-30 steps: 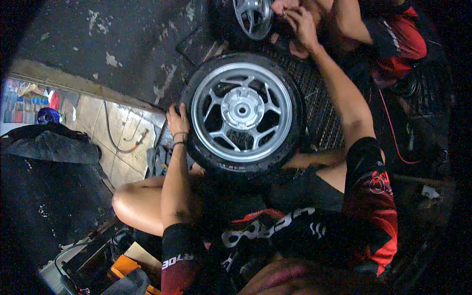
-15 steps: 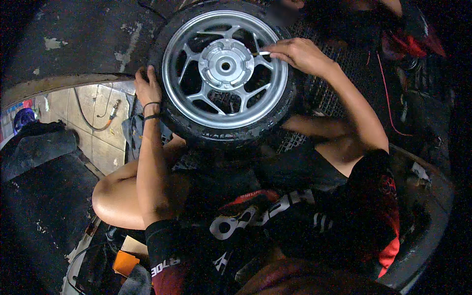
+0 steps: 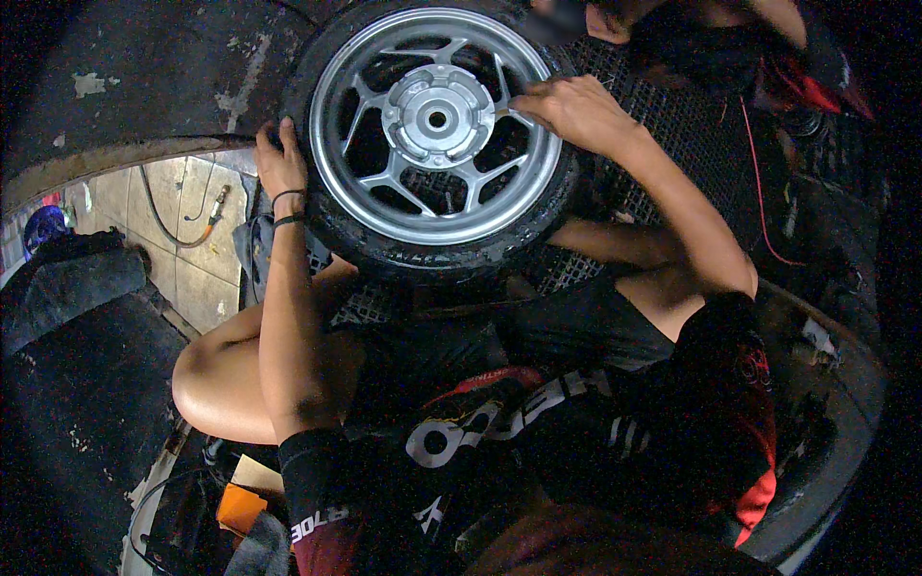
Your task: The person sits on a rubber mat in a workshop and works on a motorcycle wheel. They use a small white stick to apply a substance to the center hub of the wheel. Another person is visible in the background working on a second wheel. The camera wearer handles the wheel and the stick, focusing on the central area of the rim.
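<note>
A silver wheel rim (image 3: 451, 234) with forked spokes and a round hub (image 3: 456, 136) sits in a black tyre (image 3: 403, 259), facing up in front of me. My left hand (image 3: 280, 163) is beside the tyre's left side, thumb and fingers apart, its palm side against the rubber. My right hand (image 3: 574, 108) is over the rim's right side, fingers pinched on a thin small tool (image 3: 504, 112). Its brownish tip points at the hub's right edge; the rest is mostly covered by my fingers, so its exact kind is unclear.
A black perforated mat (image 3: 663, 134) lies under and right of the wheel. Beyond it, another person's arm (image 3: 607, 21) shows. A hose with a metal fitting (image 3: 221, 204) lies on pale tiles (image 3: 192, 264) at left. An orange piece (image 3: 240, 507) is at lower left.
The wheel and my left hand have shifted slightly left and up in view. My right fingers now cover the tool's pale handle, which showed before. The other person's arm has come further in.
</note>
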Motion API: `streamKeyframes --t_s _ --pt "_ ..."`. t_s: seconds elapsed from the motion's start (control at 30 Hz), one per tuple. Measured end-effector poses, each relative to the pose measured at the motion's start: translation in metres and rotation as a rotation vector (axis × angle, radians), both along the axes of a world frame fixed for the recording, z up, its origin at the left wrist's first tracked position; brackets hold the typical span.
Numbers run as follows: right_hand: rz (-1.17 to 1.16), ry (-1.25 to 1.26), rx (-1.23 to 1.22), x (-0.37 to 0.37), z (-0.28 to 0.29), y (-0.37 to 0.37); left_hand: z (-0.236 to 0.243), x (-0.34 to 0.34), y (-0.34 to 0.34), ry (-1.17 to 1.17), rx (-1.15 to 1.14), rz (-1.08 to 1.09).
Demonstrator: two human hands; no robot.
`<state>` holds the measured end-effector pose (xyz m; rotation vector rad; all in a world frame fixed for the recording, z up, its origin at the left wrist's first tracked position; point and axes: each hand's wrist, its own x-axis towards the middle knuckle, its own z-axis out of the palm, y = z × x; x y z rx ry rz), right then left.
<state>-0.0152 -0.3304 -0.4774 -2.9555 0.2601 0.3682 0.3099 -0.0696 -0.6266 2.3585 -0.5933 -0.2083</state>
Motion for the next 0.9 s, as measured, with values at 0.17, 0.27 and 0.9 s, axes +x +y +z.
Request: streamKeyframes --t_s 0.17,0.27,0.9 --pt "0.076 0.053 -0.135 0.007 0.005 -0.001 0.004 -0.004 -0.002 -0.013 -0.011 0.003" --pt "0.166 -0.095 -0.140 0.008 -0.003 -0.008 0.004 -0.004 -0.002 -0.039 0.012 0.012" --pt "0.240 -0.046 -0.053 0.016 -0.011 -0.026 0.011 -0.008 -0.004 -0.027 0.024 0.030"
